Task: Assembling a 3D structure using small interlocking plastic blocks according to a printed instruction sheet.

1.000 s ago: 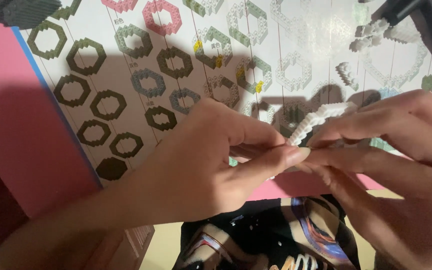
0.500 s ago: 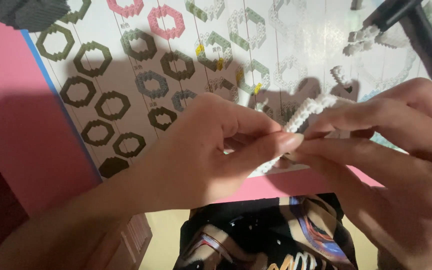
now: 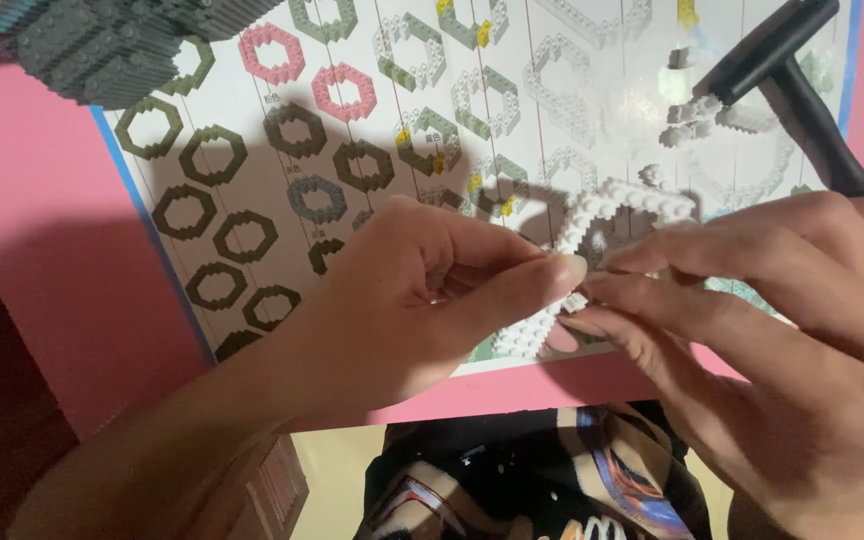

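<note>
Both hands pinch a white ring of small plastic bricks (image 3: 607,215) above the white printed sheet's (image 3: 252,120) lower edge: left hand (image 3: 422,290), right hand (image 3: 752,300). The grip point is partly hidden; squeezing harder probably snaps the ring apart.

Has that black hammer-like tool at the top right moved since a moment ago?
Cannot tell. The black tool keeps the same place against the white sheet of hexagon rings under it; both shift together in the picture, which fits the head camera moving.
</note>
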